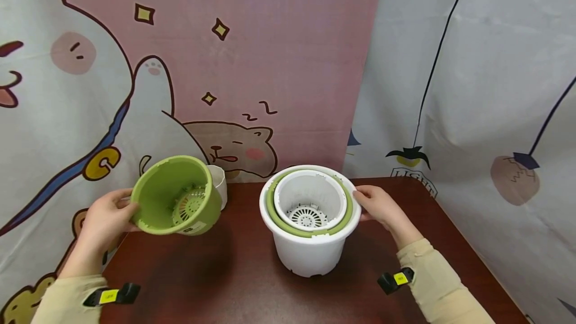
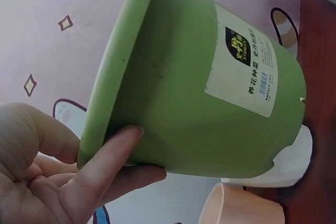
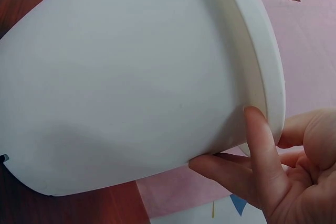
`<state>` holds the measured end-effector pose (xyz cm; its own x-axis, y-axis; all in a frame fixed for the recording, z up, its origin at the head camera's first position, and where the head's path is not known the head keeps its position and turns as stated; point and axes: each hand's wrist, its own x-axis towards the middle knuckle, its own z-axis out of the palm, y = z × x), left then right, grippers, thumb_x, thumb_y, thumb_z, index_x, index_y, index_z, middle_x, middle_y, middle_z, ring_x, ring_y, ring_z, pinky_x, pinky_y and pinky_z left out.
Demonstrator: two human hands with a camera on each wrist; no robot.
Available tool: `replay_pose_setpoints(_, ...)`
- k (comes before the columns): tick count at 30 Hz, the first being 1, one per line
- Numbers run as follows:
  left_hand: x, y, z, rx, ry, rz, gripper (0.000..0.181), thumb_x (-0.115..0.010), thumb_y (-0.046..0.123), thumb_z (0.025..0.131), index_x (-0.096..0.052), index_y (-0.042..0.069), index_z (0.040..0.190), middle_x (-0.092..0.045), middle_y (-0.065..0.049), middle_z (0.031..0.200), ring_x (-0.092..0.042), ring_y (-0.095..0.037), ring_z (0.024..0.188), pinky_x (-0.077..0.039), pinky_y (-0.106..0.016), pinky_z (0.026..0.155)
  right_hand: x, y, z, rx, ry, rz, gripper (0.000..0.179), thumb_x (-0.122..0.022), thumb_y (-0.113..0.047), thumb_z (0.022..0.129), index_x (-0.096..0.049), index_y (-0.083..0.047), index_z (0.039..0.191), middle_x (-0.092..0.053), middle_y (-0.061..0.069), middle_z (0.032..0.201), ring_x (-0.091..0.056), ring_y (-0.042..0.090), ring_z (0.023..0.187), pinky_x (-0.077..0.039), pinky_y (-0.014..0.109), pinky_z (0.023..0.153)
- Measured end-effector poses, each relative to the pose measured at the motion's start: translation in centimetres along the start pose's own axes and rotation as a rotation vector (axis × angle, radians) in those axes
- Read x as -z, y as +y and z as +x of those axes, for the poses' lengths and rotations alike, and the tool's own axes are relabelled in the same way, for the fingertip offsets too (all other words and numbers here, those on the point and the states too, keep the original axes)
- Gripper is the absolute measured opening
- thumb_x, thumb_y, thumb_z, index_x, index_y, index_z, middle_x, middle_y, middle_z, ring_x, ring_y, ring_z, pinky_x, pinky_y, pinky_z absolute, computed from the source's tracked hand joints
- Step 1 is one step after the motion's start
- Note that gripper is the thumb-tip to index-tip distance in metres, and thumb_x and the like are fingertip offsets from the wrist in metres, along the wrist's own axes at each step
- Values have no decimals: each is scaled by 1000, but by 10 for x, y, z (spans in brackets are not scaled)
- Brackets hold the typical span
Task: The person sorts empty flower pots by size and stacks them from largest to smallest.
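My left hand [image 1: 105,216] grips the rim of a green plastic flowerpot [image 2: 173,77] at its left side. The pot is tilted above the table, its mouth toward me and its slotted base showing inside. A printed label [image 2: 244,59] is stuck on its outer wall. To the right stands a large white flowerpot [image 1: 308,254], with a green pot [image 1: 271,204] and a smaller white pot [image 1: 310,191] nested inside it. My right hand [image 1: 375,204] pinches the large white pot's rim at the right, thumb and fingers on either side of the rim.
Behind the green pot, a white pot [image 1: 219,184] is partly hidden. A peach-coloured pot [image 2: 247,208] shows low in the left wrist view. The dark red-brown table [image 1: 252,294] meets a cartoon-printed cloth [image 1: 288,64] at the back and sides.
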<state>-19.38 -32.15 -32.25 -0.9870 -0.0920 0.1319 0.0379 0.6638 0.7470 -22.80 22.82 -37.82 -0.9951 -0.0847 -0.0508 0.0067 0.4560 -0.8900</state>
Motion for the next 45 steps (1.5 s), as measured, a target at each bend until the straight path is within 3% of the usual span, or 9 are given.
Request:
replay_pose_setpoints(10,-5,22,1,-21,25,-113,52,-47,6,98,-34,-17,144,-54,-42,122,-68,-13,70,-59,-32,59,0,0,0,1,2,-11,41,-49,-17,104,-50,11,134,-60,25,112,-66,19,75,-60,33,66)
replay_pose_setpoints(22,-11,47,9,-97,38,-66,49,-49,8,97,-41,-14,141,-59,-39,118,-67,-12,69,-59,-32,57,0,1,-1,-5,2,-2,41,-49,-17,104,-50,11,134,-60,23,110,-66,19,75,-60,33,67)
replay_pose_setpoints(34,-15,71,15,-149,33,-103,48,-49,7,97,-43,-12,141,-60,-37,117,-70,-16,71,-59,-33,58,1,0,-2,7,0,-8,40,-50,-17,104,-51,10,133,-61,22,107,-66,19,74,-60,33,66)
replay_pose_setpoints(45,-18,89,20,-172,3,-144,50,-51,9,97,-43,-8,143,-61,-34,119,-68,-11,71,-59,-32,58,0,1,0,5,-3,-8,42,-48,-17,104,-49,12,134,-61,23,108,-65,19,76,-60,33,66)
